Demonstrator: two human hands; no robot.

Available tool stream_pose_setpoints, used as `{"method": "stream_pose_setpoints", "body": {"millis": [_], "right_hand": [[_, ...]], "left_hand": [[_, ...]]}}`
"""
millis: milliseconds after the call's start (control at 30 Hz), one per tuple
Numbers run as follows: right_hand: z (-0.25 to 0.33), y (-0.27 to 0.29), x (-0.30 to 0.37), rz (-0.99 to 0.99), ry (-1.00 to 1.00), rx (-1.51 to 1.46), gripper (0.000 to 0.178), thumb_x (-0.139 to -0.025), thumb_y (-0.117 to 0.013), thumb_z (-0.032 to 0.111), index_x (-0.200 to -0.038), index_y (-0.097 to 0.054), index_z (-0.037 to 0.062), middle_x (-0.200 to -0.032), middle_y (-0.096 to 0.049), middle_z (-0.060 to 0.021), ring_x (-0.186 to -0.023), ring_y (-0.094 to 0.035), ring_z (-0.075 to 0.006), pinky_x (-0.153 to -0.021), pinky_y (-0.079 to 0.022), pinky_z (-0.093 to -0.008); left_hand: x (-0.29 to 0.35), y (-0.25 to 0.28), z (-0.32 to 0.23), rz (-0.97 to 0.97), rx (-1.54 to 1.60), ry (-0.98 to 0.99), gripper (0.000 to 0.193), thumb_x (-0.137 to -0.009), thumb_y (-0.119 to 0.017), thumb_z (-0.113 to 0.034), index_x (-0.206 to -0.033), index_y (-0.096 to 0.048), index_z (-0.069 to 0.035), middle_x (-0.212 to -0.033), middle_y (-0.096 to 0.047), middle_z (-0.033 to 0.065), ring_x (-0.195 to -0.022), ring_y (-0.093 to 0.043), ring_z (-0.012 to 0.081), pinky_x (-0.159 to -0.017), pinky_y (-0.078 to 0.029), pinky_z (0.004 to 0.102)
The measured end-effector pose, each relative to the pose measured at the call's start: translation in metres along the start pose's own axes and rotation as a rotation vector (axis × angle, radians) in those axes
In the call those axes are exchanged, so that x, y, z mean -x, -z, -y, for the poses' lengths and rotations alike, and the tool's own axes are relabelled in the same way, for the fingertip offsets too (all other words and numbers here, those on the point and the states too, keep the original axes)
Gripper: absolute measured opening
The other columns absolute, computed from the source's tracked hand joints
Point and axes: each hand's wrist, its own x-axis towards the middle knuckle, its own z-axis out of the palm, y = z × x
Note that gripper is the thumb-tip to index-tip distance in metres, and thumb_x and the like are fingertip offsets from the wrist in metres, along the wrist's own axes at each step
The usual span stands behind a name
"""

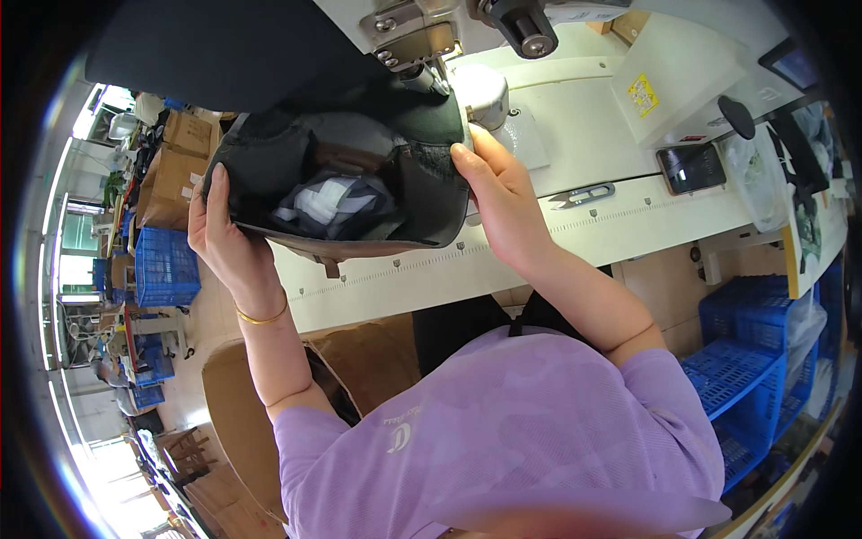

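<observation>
A dark fabric bag (269, 180) hangs open-mouthed over the white worktable (377, 274), below a sewing machine (409, 31). Crumpled grey and white material (328, 202) shows inside it. At the bag's left side my left hand (224, 225) is closed, fingers over the edge. My right hand (503, 193) pinches the right edge, thumb on the inside. The far right part of the rim lies at the presser foot (438, 81), beside a rounded metal machine part (485, 94). Fabric hides the needle point.
Thread snips (582, 196) and a dark phone (691, 168) lie on the table to the right. A ruler strip runs along the front edge. Blue plastic crates (732, 359) stand at lower right, a cardboard box (238, 386) at lower left. Another blue crate (168, 265) is farther left.
</observation>
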Motion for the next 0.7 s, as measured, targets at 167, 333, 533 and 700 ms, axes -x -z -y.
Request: {"method": "stream_pose_setpoints", "body": {"millis": [167, 333, 533, 700], "right_hand": [[-0.011, 0.003, -0.007, -0.028, 0.005, -0.105, 0.031, -0.099, -0.043, 0.02, -0.121, -0.053, 0.0015, -0.103, -0.058, 0.0013, -0.093, -0.052, -0.0037, -0.085, -0.041, -0.0214], [-0.001, 0.001, -0.006, -0.079, 0.052, -0.139, 0.025, -0.098, -0.043, 0.022, -0.09, -0.056, 0.0023, -0.078, -0.049, 0.0041, -0.074, -0.042, -0.0037, -0.071, -0.038, -0.0212], [0.004, 0.006, -0.007, -0.115, 0.088, -0.16, 0.026, -0.098, -0.043, 0.022, -0.097, -0.058, -0.0002, -0.081, -0.054, 0.0029, -0.078, -0.047, -0.0037, -0.073, -0.041, -0.0219], [0.007, 0.006, -0.011, -0.121, 0.095, -0.146, 0.026, -0.098, -0.045, 0.021, -0.099, -0.058, -0.0017, -0.081, -0.054, 0.003, -0.077, -0.047, -0.0039, -0.073, -0.041, -0.0216]], "left_hand": [[-0.003, 0.001, 0.008, -0.007, -0.063, -0.031, 0.022, -0.093, -0.051, -0.008, -0.105, -0.062, 0.007, -0.107, -0.062, 0.0122, -0.099, -0.062, 0.0196, -0.088, -0.05, 0.031], [0.0, -0.003, 0.003, -0.015, -0.059, -0.08, 0.014, -0.088, -0.058, -0.005, -0.096, -0.065, 0.005, -0.096, -0.067, 0.0115, -0.086, -0.065, 0.0169, -0.079, -0.052, 0.026], [0.002, 0.004, 0.007, -0.008, -0.17, -0.131, 0.014, -0.087, -0.059, -0.004, -0.093, -0.065, 0.006, -0.092, -0.067, 0.0106, -0.085, -0.064, 0.0156, -0.078, -0.05, 0.0244], [-0.001, 0.007, 0.009, 0.003, -0.165, -0.142, 0.015, -0.086, -0.06, -0.003, -0.094, -0.066, 0.007, -0.091, -0.067, 0.0109, -0.085, -0.064, 0.0154, -0.079, -0.049, 0.024]]}}
